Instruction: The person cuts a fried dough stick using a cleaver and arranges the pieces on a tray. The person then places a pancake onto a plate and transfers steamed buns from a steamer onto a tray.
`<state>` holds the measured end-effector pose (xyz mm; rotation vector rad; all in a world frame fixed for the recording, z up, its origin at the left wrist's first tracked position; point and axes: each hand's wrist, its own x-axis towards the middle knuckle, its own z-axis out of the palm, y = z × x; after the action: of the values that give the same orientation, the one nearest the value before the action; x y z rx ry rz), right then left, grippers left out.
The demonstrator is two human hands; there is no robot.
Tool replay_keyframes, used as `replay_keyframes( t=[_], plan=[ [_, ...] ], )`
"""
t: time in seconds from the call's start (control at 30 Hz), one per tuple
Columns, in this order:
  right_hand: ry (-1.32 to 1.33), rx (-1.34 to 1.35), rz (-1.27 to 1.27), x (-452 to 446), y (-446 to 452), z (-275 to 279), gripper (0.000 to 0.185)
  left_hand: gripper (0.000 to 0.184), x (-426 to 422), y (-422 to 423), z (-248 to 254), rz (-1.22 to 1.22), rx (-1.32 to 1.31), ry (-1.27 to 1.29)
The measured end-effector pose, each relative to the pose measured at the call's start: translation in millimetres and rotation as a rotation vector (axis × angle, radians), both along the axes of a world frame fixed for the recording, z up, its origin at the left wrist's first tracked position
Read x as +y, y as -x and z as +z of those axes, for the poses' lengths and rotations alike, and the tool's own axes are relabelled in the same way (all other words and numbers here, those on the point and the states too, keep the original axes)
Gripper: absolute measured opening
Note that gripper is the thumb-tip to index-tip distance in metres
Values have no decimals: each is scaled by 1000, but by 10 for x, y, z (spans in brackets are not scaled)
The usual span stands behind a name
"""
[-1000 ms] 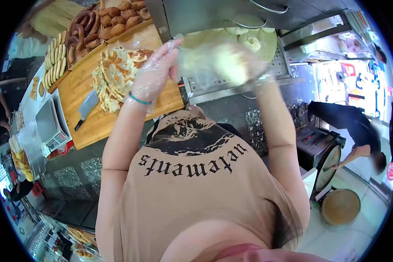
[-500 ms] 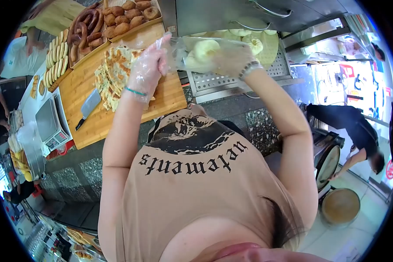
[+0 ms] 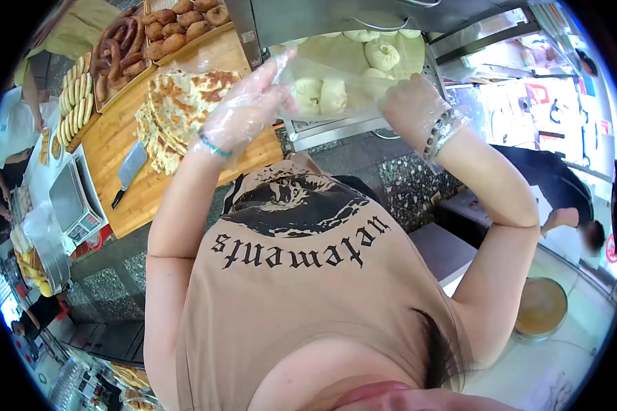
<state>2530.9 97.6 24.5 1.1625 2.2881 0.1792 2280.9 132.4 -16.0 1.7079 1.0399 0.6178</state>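
A clear plastic bag (image 3: 356, 89) stretches between my two hands, with pale steamed buns (image 3: 320, 96) showing inside its left half. My left hand (image 3: 250, 109), in a clear plastic glove with a teal band at the wrist, grips the bag's left end, index finger extended. At the other end, my right hand (image 3: 413, 106), gloved too and wearing a beaded bracelet, is closed on the film. Behind the bag, more steamed buns (image 3: 382, 56) lie on a pale cloth (image 3: 411, 58) over a metal tray. Left of my left hand is a stack of browned flatbread (image 3: 175, 103).
A cleaver (image 3: 131, 168) lies on the wooden board (image 3: 127, 212), beside a weighing scale (image 3: 75, 195). Fried dough balls (image 3: 175, 31) and brown coiled pieces (image 3: 123, 41) fill trays at the back left. A metal cabinet with handles (image 3: 377, 27) stands ahead. Other people are on both sides.
My right hand has moved right and slightly down, drawing the bag's end out. The bagged buns sit lower. The person at the right has shifted, and the view has moved slightly.
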Motion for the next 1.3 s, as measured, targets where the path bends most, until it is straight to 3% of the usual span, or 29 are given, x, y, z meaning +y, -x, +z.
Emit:
replay_keyframes(
  t=[0.03,0.07,0.13,0.17,0.23,0.27,0.33,0.37,0.47,0.5,0.53,0.6,0.67,0.7,0.73,0.77,0.8,0.83,0.87,0.93,1.03,1.13,1.17,1.2,1.3],
  plan=[
    [-7,38,-34,38,-37,12,13,61,-70,-7,107,54,-156,307],
    [-5,36,-37,74,-42,32,13,61,-69,-14,157,52,-157,310],
    [-178,551,146,147,-16,89,17,65,-80,-23,194,-12,-212,254],
    [-177,552,143,212,63,143,17,65,-90,-78,179,-13,-211,256],
    [60,890,116,367,287,218,15,65,-98,-265,102,-204,-506,214],
    [60,891,114,419,332,178,15,65,-101,-308,37,-205,-506,216],
    [461,1150,-201,537,326,57,20,59,-72,-399,-85,-130,-682,486],
    [403,1218,-98,621,240,-46,25,51,1,-385,-70,-166,-678,549],
    [327,1119,-99,557,169,104,26,45,16,-279,-19,-42,-506,418],
    [228,1113,-20,531,134,34,29,30,5,-262,100,-124,-488,386],
    [17,1128,45,423,98,-74,30,30,-7,-275,100,-121,-490,376],
    [-348,1130,112,86,-2,-71,31,21,-19,-337,68,-79,-157,245],
    [-234,1201,-215,-338,-397,-430,15,14,-95,-287,195,-31,-335,219],
    [123,1296,-530,-515,-384,-426,17,10,-159,-164,288,-15,-414,311],
    [278,1319,-792,-728,-387,-592,23,8,-230,-9,402,-2,-498,399],
    [304,1173,-822,-865,-474,-913,23,7,-316,136,596,88,-483,391],
    [192,1208,-946,-1044,-437,-1209,22,7,-420,320,719,156,-496,357],
    [-70,1300,-736,-1154,-394,-1442,22,8,-555,522,817,166,-539,415],
    [-57,1423,-920,-1096,-406,-1640,18,10,-677,672,864,172,-586,471],
    [99,1398,-1073,-895,-425,-1565,13,6,-786,813,853,273,-599,447],
    [63,1442,-997,-465,-479,-1646,13,4,-984,888,897,362,-485,397],
    [-176,1478,-904,-36,-390,-1634,30,4,-1060,981,895,425,-350,278],
    [-167,1665,-802,44,-351,-1726,44,5,-1091,1028,896,509,-380,211],
    [-218,1597,-726,-28,-164,-1456,46,7,-1094,1102,894,572,-418,132],
    [276,1773,-621,-277,554,-1147,51,11,-1228,1474,857,600,-574,185]
  ],
)
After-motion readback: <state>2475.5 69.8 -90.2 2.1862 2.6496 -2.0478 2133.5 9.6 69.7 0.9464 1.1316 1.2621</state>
